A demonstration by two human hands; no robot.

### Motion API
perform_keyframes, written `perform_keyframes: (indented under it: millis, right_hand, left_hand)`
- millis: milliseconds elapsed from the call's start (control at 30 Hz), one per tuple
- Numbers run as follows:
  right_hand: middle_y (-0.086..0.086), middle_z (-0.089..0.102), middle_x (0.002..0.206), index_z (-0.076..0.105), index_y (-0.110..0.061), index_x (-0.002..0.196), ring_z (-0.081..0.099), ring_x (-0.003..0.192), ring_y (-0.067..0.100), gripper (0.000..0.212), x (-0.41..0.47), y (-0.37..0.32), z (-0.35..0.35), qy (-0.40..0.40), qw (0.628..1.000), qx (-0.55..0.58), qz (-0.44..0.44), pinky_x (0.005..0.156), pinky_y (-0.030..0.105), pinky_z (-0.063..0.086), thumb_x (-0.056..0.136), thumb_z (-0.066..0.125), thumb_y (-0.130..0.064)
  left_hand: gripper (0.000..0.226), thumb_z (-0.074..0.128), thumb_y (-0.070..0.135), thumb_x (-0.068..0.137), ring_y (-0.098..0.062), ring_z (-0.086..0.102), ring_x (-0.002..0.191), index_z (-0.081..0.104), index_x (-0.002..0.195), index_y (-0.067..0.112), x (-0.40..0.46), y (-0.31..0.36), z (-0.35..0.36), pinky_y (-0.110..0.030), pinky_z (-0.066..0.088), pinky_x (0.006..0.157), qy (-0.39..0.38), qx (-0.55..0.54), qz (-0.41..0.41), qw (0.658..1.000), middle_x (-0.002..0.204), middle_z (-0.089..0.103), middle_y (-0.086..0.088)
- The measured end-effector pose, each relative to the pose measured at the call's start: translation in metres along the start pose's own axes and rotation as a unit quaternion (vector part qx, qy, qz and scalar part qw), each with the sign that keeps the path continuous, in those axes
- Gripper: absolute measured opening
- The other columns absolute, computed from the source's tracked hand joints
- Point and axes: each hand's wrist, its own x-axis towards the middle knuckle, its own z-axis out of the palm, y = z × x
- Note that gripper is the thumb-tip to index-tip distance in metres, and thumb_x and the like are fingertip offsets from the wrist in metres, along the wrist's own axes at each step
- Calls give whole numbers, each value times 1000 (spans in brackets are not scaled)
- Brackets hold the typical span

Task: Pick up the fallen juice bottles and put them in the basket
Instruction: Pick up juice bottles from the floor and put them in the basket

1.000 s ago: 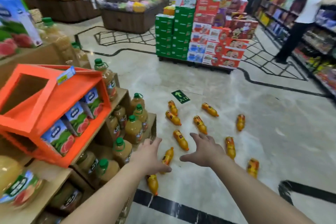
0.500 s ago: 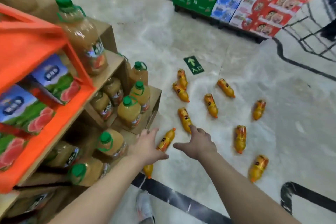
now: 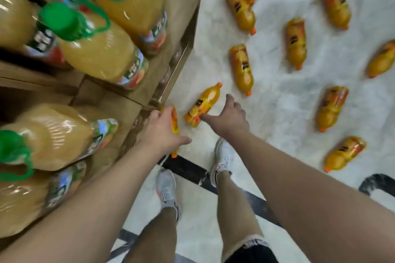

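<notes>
Left hand (image 3: pixel 161 129): curled over a small orange plastic juice bottle (image 3: pixel 174 121) lying at the foot of the brown cardboard shelf (image 3: pixel 181 19); grasp looks closed round it.
Right hand (image 3: pixel 229 116): fingers spread, unclenched, thumb touching a second orange-capped juice bottle (image 3: pixel 203 103) just right of the shelf.
Other fallen bottles (image 3: pixel 296 41): scattered on the pale marble floor (image 3: pixel 277 96), farther right of the shelf.
Basket: not seen.

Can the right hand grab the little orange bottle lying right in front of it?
Probably yes. The right hand is already down at the small orange bottle lying on the floor, its thumb touching the bottle's lower end. Nothing lies between them, and the left hand is busy with another bottle beside it.
</notes>
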Motion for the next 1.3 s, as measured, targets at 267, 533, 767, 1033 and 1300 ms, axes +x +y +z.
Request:
perform_keyframes:
  millis: [267, 533, 767, 1033, 1300]
  right_hand:
    - [10, 39, 153, 16, -20, 160, 39, 140, 37, 116, 174, 44, 121, 1, 997, 31, 67, 106, 50, 38, 74, 75, -71]
    - [15, 38, 153, 16, -9, 158, 38, 141, 39, 125, 290, 46, 221, 41, 974, 158, 157, 112, 50, 35, 69, 81, -69]
    - [18, 33, 154, -10, -11, 160, 41, 138, 43, 146, 330, 29, 270, 58, 927, 283, 237, 107, 58, 44, 66, 90, -60]
    - [15, 36, 148, -2, -25, 159, 47, 130, 45, 123, 324, 48, 270, 75, 935, 291, 189, 104, 56, 45, 74, 84, -44]
    - [12, 52, 130, 19, -29, 153, 56, 115, 40, 118, 280, 82, 223, 67, 979, 185, 57, 92, 47, 48, 57, 82, -59]
  left_hand:
    - [101, 91, 44, 70, -31, 45, 135, 37, 152, 22, 163, -28, 105, -31, 36, 97, -19, -21, -22, 999, 146, 41, -11]
    - [111, 90, 59, 59, -34, 46, 134, 37, 151, 27, 264, -70, 170, -40, 42, 102, -5, -21, -43, 999, 145, 43, -10]
    - [116, 91, 62, 58, -31, 40, 139, 30, 153, 35, 288, -93, 196, -52, 44, 107, 16, -64, -48, 997, 151, 38, -3]
    - [112, 90, 62, 62, -31, 40, 139, 29, 153, 40, 261, -107, 188, -56, 44, 107, 3, -61, -70, 996, 152, 38, 0]
    - [106, 89, 60, 63, -33, 49, 131, 29, 148, 43, 246, -110, 187, -55, 46, 104, 4, -60, -108, 992, 143, 41, -3]
